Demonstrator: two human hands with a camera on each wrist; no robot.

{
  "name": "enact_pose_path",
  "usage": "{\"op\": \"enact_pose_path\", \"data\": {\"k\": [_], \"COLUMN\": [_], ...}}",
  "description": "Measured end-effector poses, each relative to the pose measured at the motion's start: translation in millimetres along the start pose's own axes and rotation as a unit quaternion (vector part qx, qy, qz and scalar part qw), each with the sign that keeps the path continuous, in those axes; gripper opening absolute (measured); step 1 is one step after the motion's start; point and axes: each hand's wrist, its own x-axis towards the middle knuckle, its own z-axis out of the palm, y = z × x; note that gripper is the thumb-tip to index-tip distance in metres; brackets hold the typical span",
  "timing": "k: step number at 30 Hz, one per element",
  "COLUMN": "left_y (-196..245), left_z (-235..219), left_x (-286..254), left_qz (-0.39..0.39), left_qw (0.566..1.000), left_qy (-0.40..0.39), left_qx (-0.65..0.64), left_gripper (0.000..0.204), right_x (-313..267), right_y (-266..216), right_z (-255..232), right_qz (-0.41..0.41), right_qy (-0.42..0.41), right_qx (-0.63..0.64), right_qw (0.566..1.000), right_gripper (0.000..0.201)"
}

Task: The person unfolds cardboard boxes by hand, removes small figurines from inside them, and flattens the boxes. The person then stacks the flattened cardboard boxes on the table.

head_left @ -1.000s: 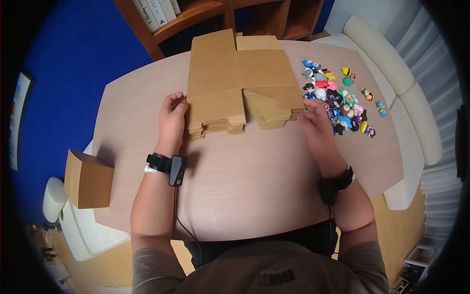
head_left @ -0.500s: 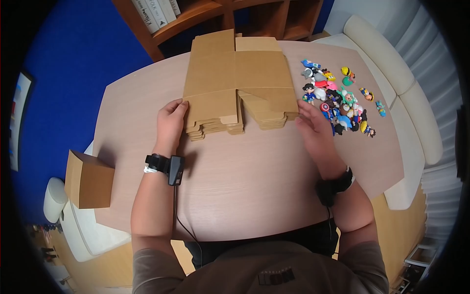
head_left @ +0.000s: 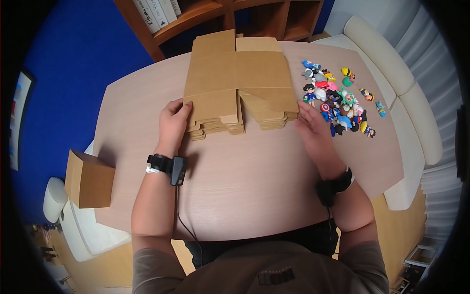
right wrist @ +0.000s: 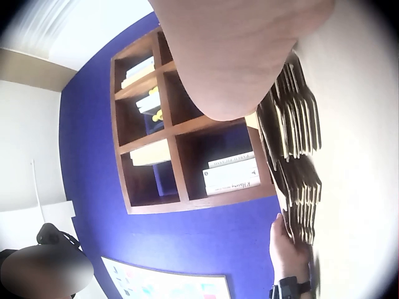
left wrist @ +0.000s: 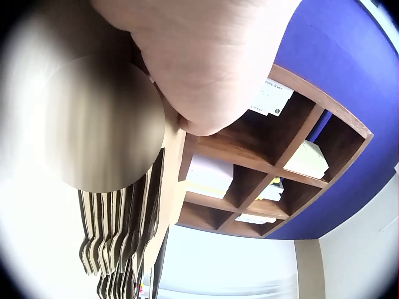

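A stack of flattened cardboard boxes [head_left: 213, 73] lies on the table, its notched flaps facing the person. My left hand [head_left: 172, 120] rests along the stack's left side, with bent fingers and the thumb at the edge. On the opposite side, my right hand [head_left: 314, 127] has its fingers extended, fingertips at the right edge near the front corner. Both wrist views show the layered edges of the boxes [left wrist: 118, 230] beside the palms; the fingertips are hidden there. In the right wrist view the left hand [right wrist: 287, 252] appears at the far side of the stack.
Several small toy figures [head_left: 342, 103] are heaped on the table to the right of the stack. An upright cardboard box [head_left: 90, 183] stands at the table's left edge. Behind the table is a wooden shelf [head_left: 196, 22] with books; a cream sofa [head_left: 391, 63] curves along the right.
The upper flat boxes have shifted slightly left and line up more closely with those below. My right hand has moved in to the right edge; the left hand's fingers have bent closer against the left side.
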Motion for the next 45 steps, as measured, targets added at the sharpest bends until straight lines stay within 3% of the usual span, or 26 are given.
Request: {"op": "enact_pose_path", "data": {"k": [3,8,15,20,23,27,29,33,35,39,42,45], "left_y": [1.6,4.0,3.7,4.1,-4.0,-1.2,1.7,-3.2,-4.5,-6.6,-4.9,-7.5], "left_z": [1.7,6.3,2.0,2.4,-0.1,0.9,0.8,1.6,1.0,3.1,3.5,4.3], "left_x": [-1.2,-5.1,-4.2,-3.4,3.1,0.2,-1.2,1.2,2.5,3.0,2.6,3.6], "left_qz": [0.013,0.050,0.037,0.048,0.041,0.048,0.049,0.051,0.058,0.062,0.061,0.075], "left_qw": [0.999,0.997,0.997,0.998,0.999,0.999,0.997,0.997,0.996,0.997,0.995,0.993], "left_qy": [0.005,0.024,0.018,0.024,0.003,0.005,0.001,0.009,0.012,0.018,0.021,0.019], "left_qx": [0.031,-0.047,-0.066,0.023,0.026,0.025,0.063,0.051,0.067,0.037,0.077,0.093], "left_gripper": [0.034,0.035,0.038,0.043,0.040,0.036,0.032,0.031,0.031,0.033,0.035,0.036], "right_x": [1.3,0.4,0.8,1.8,-0.2,1.4,2.4,-2.8,-1.1,0.4,-0.4,-2.5], "right_y": [2.6,-0.5,3.0,5.6,10.3,7.7,18.5,-6.6,-8.8,-6.1,-0.7,8.8], "right_z": [-2.6,-1.8,-2.6,-1.0,-3.4,-0.5,-5.2,1.6,-0.8,1.9,1.5,-4.5], "right_qz": [-0.001,-0.008,-0.037,-0.047,-0.001,-0.024,-0.034,-0.015,0.018,-0.027,-0.028,-0.034], "right_qy": [-0.002,0.006,0.023,-0.009,-0.022,-0.034,-0.024,-0.007,-0.044,-0.053,-0.026,-0.005], "right_qx": [0.010,0.022,-0.007,-0.003,-0.009,0.015,-0.042,-0.023,-0.033,0.006,-0.008,-0.104], "right_qw": [1.000,1.000,0.999,0.999,1.000,0.999,0.998,1.000,0.998,0.998,0.999,0.994], "right_gripper": [0.052,0.052,0.050,0.049,0.052,0.054,0.056,0.056,0.057,0.055,0.055,0.057]}}
